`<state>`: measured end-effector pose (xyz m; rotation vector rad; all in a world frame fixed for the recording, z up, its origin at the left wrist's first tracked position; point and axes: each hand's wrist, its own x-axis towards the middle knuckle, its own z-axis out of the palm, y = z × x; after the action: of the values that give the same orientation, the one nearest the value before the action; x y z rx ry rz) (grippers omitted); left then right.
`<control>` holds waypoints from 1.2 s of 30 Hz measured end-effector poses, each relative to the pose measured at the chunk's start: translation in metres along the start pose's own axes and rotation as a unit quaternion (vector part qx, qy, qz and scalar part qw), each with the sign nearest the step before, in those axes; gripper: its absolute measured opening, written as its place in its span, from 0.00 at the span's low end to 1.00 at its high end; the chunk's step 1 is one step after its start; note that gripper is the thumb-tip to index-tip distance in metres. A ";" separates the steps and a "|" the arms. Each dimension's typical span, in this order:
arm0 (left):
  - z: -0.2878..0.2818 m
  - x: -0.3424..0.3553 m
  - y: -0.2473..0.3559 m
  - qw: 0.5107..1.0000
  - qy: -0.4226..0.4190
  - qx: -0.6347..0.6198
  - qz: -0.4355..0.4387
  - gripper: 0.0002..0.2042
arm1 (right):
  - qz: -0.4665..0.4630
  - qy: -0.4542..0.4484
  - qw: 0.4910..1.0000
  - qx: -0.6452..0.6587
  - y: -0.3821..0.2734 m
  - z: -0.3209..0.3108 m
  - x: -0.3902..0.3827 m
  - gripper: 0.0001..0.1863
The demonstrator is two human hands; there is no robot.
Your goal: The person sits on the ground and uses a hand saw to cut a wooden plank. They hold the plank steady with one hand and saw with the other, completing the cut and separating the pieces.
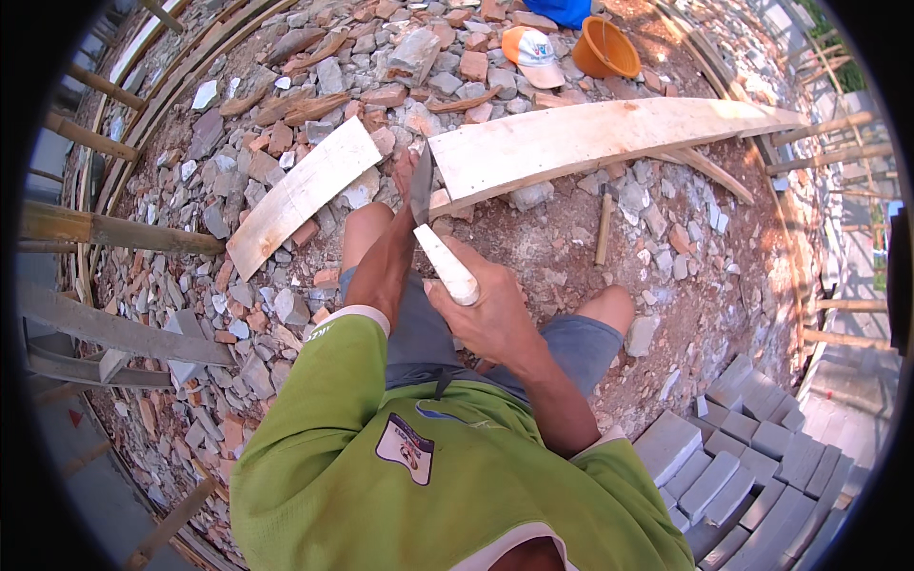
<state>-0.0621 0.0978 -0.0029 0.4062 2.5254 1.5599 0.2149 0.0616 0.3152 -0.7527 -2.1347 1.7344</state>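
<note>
I record rubble-strewn brown ground [533, 249], edged by round wooden poles [143, 230]. A long, pale, tapering wooden board [590, 138] lies across it. Just beside the board's squared left end I find the white-handled tool with a flat grey metal blade [434, 246], its long axis pointing away from the wearer, slightly left. The right hand [495, 319] wraps its handle; the left hand's [407, 173] grip I cannot determine.

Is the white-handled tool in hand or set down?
In hand: the right hand is closed around its white handle, with the gray blade extending beyond.
</note>
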 end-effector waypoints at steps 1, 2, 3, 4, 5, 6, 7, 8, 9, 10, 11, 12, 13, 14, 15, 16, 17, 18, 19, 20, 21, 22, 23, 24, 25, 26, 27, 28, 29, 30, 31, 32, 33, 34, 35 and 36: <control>-0.006 0.004 0.004 0.999 0.025 -0.003 0.020 0.15 | -0.019 0.037 0.999 -0.008 0.003 0.004 -0.003 0.23; -0.008 -0.005 0.011 0.998 0.043 -0.012 0.032 0.15 | -0.028 0.114 0.993 0.000 0.044 -0.013 -0.018 0.24; -0.008 -0.016 0.015 0.997 0.062 -0.022 0.039 0.15 | 0.047 0.111 0.990 0.079 0.071 -0.040 -0.032 0.24; -0.006 -0.020 0.017 0.998 0.054 -0.012 0.024 0.15 | 0.031 0.105 0.993 0.040 0.070 -0.036 -0.044 0.24; -0.003 -0.023 0.017 0.999 0.048 -0.001 0.006 0.15 | 0.015 0.096 0.995 0.001 0.069 -0.030 -0.058 0.24; -0.002 -0.024 0.016 0.999 0.042 0.009 -0.011 0.15 | -0.002 0.086 0.996 -0.037 0.067 -0.024 -0.065 0.24; -0.002 -0.010 0.021 1.000 0.012 0.001 -0.019 0.15 | 0.010 0.092 0.995 -0.047 0.059 -0.014 -0.058 0.25; -0.003 -0.012 0.022 0.999 0.032 0.005 -0.011 0.16 | -0.009 0.105 0.994 -0.036 0.062 -0.013 -0.054 0.25; -0.002 -0.019 0.021 0.999 0.053 0.009 -0.003 0.16 | -0.029 0.118 0.992 -0.026 0.070 -0.011 -0.050 0.25; 0.002 -0.018 0.020 0.997 0.071 0.011 0.006 0.16 | -0.049 0.133 0.990 -0.017 0.080 -0.008 -0.043 0.25; -0.001 -0.016 0.011 0.996 0.079 0.003 0.038 0.16 | -0.076 0.126 0.989 -0.027 0.088 -0.001 -0.016 0.24; 0.000 -0.031 0.004 0.997 0.069 -0.008 0.023 0.16 | -0.031 0.113 0.992 -0.052 0.083 0.009 0.019 0.22; 0.006 -0.035 0.013 0.998 0.061 -0.028 0.019 0.15 | -0.048 0.110 0.991 -0.053 0.103 0.023 0.063 0.20; 0.009 -0.026 0.023 0.996 0.064 -0.050 0.022 0.15 | -0.090 0.133 0.983 -0.091 0.112 0.039 0.105 0.18; -0.005 -0.003 0.008 1.000 -0.009 -0.019 -0.018 0.15 | -0.058 0.089 0.987 -0.124 0.100 0.053 0.132 0.18; -0.010 0.004 0.001 1.000 0.020 -0.015 0.013 0.14 | -0.049 0.073 0.991 -0.102 0.094 0.050 0.134 0.18; -0.005 -0.006 0.011 0.999 0.040 -0.001 0.024 0.13 | -0.020 0.073 0.994 -0.081 0.094 0.037 0.121 0.19; -0.003 -0.018 0.020 0.998 0.060 0.013 0.034 0.13 | 0.008 0.072 0.996 -0.060 0.098 0.027 0.105 0.19; -0.001 -0.022 0.019 0.995 0.092 -0.010 0.041 0.13 | -0.018 0.090 0.995 -0.038 0.106 0.019 0.077 0.20; 0.001 -0.023 0.021 0.997 0.072 -0.016 0.023 0.14 | -0.033 0.100 0.994 -0.019 0.119 0.013 0.028 0.22; -0.002 -0.021 0.022 0.999 0.048 -0.015 0.006 0.14 | -0.031 0.104 0.994 -0.031 0.108 0.005 -0.015 0.23; -0.008 -0.020 0.022 1.000 0.025 -0.011 -0.005 0.14 | -0.032 0.109 0.993 -0.039 0.089 0.000 -0.045 0.24; -0.004 -0.023 0.029 0.998 0.061 -0.023 0.018 0.15 | -0.025 0.114 0.993 -0.029 0.082 -0.006 -0.052 0.24; -0.003 -0.020 0.026 0.997 0.073 -0.033 0.021 0.15 | -0.012 0.114 0.993 -0.019 0.074 -0.009 -0.059 0.24; -0.002 -0.020 0.018 0.995 0.086 -0.040 0.020 0.14 | 0.003 0.110 0.994 -0.009 0.070 -0.010 -0.063 0.24; -0.001 -0.019 0.015 0.994 0.099 -0.049 0.019 0.14 | -0.023 0.097 0.995 -0.011 0.074 -0.009 -0.041 0.23; -0.001 -0.023 0.026 0.996 0.076 -0.046 0.009 0.14 | -0.041 0.093 0.995 -0.016 0.082 -0.007 -0.003 0.21; 0.000 -0.035 0.048 0.998 0.016 -0.055 -0.010 0.14 | 0.001 0.099 0.994 -0.045 0.086 -0.003 0.046 0.19; 0.000 -0.036 0.048 0.999 0.016 -0.047 -0.012 0.14 | -0.046 0.131 0.989 -0.058 0.107 0.016 0.096 0.17; -0.001 -0.023 0.037 0.999 0.033 -0.041 -0.012 0.14 | -0.062 0.114 0.987 -0.099 0.108 0.037 0.136 0.18; -0.011 -0.005 0.013 0.998 0.037 -0.048 -0.015 0.15 | -0.057 0.086 0.986 -0.134 0.097 0.053 0.150 0.18; -0.011 -0.011 0.013 0.998 0.042 -0.044 -0.019 0.15 | -0.040 0.086 0.990 -0.104 0.103 0.049 0.138 0.18; -0.010 -0.016 0.014 0.998 0.048 -0.039 -0.024 0.15 | -0.023 0.085 0.993 -0.074 0.110 0.040 0.114 0.17; -0.008 -0.021 0.019 0.997 0.059 -0.043 -0.031 0.16 | -0.012 0.081 0.995 -0.053 0.113 0.028 0.085 0.17; -0.006 -0.022 0.021 0.997 0.057 -0.040 -0.029 0.16 | -0.044 0.107 0.992 -0.052 0.111 0.022 0.044 0.23; -0.007 -0.019 0.021 0.997 0.061 -0.042 -0.014 0.16 | -0.022 0.087 0.995 -0.044 0.099 0.012 0.003 0.27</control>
<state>-0.0424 0.0950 0.0181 0.2725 2.5311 1.7235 0.2269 0.0674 0.2158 -0.8414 -2.1042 1.5025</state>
